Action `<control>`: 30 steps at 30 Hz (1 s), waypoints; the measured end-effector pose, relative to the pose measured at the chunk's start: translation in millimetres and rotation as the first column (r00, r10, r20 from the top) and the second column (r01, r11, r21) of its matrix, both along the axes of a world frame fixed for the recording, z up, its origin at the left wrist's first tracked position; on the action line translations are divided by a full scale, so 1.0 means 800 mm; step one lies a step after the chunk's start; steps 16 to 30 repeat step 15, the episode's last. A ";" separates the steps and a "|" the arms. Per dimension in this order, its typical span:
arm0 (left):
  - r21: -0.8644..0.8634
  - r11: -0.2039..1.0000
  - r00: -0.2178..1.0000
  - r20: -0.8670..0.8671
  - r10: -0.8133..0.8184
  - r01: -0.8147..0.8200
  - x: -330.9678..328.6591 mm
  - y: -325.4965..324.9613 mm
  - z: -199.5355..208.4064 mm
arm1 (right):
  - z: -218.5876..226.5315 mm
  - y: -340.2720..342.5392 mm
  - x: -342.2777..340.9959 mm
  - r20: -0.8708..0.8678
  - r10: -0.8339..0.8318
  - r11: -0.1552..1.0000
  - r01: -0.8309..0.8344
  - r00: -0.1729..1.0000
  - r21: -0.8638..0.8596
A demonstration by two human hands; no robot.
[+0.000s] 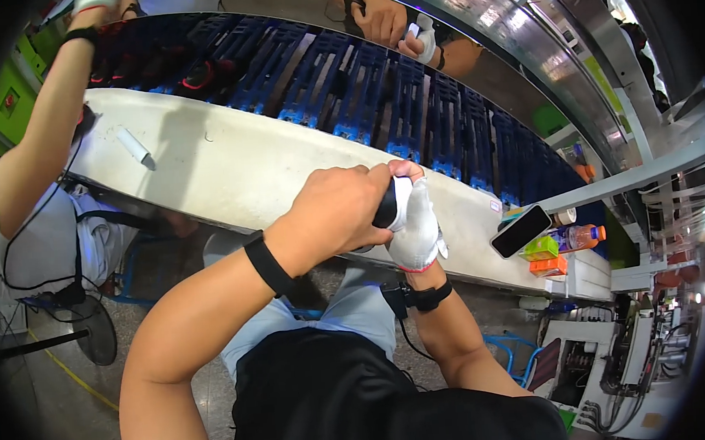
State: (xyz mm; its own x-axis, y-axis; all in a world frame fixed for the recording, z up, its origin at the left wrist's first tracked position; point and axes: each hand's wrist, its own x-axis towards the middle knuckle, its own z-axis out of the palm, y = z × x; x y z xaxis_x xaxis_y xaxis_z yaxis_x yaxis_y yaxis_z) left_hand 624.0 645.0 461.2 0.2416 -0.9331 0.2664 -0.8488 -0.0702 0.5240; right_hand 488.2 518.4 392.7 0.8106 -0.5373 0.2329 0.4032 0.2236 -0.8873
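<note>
While both hands meet over the white ledge (226,167), the left hand (332,213) curls its fingers shut around a small black-and-white piece (390,203), and the gloved right hand (414,220) pinches the same piece from the other side, thumb on top. The piece sits between the two sets of fingertips, just above the ledge. It looks like a fitting or pressing step, part-way through. Any further move seems to call for a steady left grip while the right fingers work. Beyond the fingers runs a blue conveyor (376,96); a phone (521,230) lies off to the right
</note>
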 end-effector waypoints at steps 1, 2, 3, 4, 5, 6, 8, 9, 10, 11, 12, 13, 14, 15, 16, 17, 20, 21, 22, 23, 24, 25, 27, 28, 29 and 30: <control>-0.009 1.000 0.999 0.032 -0.025 0.025 -0.005 -0.002 -0.001 | 0.003 0.000 -0.004 -0.009 -0.006 1.000 0.006 1.000 -0.008; -0.017 0.999 0.997 0.066 -0.050 0.051 -0.009 -0.003 -0.002 | 0.007 0.001 -0.009 -0.021 -0.041 0.999 0.040 0.999 -0.024; -0.024 0.998 0.997 0.061 -0.056 0.058 -0.014 -0.005 -0.003 | 0.019 0.004 -0.011 -0.030 -0.076 0.996 0.075 0.997 -0.041; -0.027 0.998 0.996 0.072 -0.061 0.063 -0.019 -0.005 -0.004 | 0.023 0.007 -0.015 -0.071 -0.115 0.991 0.110 0.991 -0.078; -0.029 0.997 0.994 0.085 -0.067 0.069 -0.022 -0.005 -0.004 | 0.028 0.006 -0.019 -0.073 -0.124 0.990 0.118 0.990 -0.083; -0.029 0.996 0.993 0.092 -0.075 0.078 -0.024 -0.002 -0.004 | 0.033 0.003 -0.025 -0.171 -0.128 0.971 0.089 0.977 -0.220; -0.032 0.991 0.987 0.099 -0.129 0.133 -0.018 0.001 -0.003 | 0.047 0.000 -0.036 -0.329 -0.176 0.906 0.022 0.928 -0.422; -0.030 0.984 0.980 0.103 -0.172 0.176 -0.015 0.005 -0.004 | 0.054 0.007 -0.040 -0.329 -0.181 0.908 0.029 0.927 -0.417; -0.023 0.983 0.978 0.105 -0.179 0.182 -0.012 0.014 -0.004 | 0.062 0.017 -0.044 -0.374 -0.222 0.849 -0.009 0.900 -0.528; -0.053 0.980 0.970 0.160 -0.181 0.191 -0.009 0.026 -0.002 | 0.064 0.026 -0.049 -0.411 -0.266 0.779 -0.056 0.872 -0.624; -0.079 0.976 0.959 0.218 -0.181 0.202 -0.006 0.040 0.004 | 0.062 0.035 -0.055 -0.324 -0.247 0.736 -0.041 0.913 -0.676; -0.065 0.973 0.952 0.230 -0.200 0.220 -0.005 0.051 0.015 | 0.020 0.033 -0.066 -0.199 -0.229 0.687 0.014 0.953 -0.726; 0.075 0.988 0.976 0.165 -0.145 0.135 -0.004 0.067 0.029 | -0.006 0.036 -0.070 -0.117 -0.126 0.746 0.016 0.985 -0.665; 0.223 0.973 0.991 0.110 -0.079 0.053 -0.006 0.088 0.047 | -0.016 0.046 -0.073 -0.024 -0.031 0.801 0.010 0.999 -0.598; 0.223 0.973 0.991 0.110 -0.079 0.053 -0.006 0.088 0.047 | -0.016 0.046 -0.073 -0.024 -0.031 0.801 0.010 0.999 -0.598; 0.223 0.973 0.991 0.110 -0.079 0.053 -0.006 0.088 0.047 | -0.016 0.046 -0.073 -0.024 -0.031 0.801 0.010 0.999 -0.598; 0.223 0.973 0.991 0.110 -0.079 0.053 -0.006 0.088 0.047 | -0.016 0.046 -0.073 -0.024 -0.031 0.801 0.010 0.999 -0.598; 0.223 0.973 0.991 0.110 -0.079 0.053 -0.006 0.088 0.047 | -0.016 0.046 -0.073 -0.024 -0.031 0.801 0.010 0.999 -0.598; 0.223 0.973 0.991 0.110 -0.079 0.053 -0.006 0.088 0.047 | -0.016 0.046 -0.073 -0.024 -0.031 0.801 0.010 0.999 -0.598; 0.223 0.973 0.991 0.110 -0.079 0.053 -0.006 0.088 0.047 | -0.016 0.046 -0.073 -0.024 -0.031 0.801 0.010 0.999 -0.598; 0.223 0.973 0.991 0.110 -0.079 0.053 -0.006 0.088 0.047 | -0.016 0.046 -0.073 -0.024 -0.031 0.801 0.010 0.999 -0.598; 0.223 0.973 0.991 0.110 -0.079 0.053 -0.006 0.088 0.047 | -0.016 0.046 -0.073 -0.024 -0.031 0.801 0.010 0.999 -0.598; 0.223 0.973 0.991 0.110 -0.079 0.053 -0.006 0.088 0.047 | -0.016 0.046 -0.073 -0.024 -0.031 0.801 0.010 0.999 -0.598; 0.223 0.973 0.991 0.110 -0.079 0.053 -0.006 0.088 0.047 | -0.016 0.046 -0.073 -0.024 -0.031 0.801 0.010 0.999 -0.598; 0.223 0.973 0.991 0.110 -0.079 0.053 -0.006 0.088 0.047 | -0.016 0.046 -0.073 -0.024 -0.031 0.801 0.010 0.999 -0.598; 0.223 0.973 0.991 0.110 -0.079 0.053 -0.006 0.088 0.047 | -0.016 0.046 -0.073 -0.024 -0.031 0.801 0.010 0.999 -0.598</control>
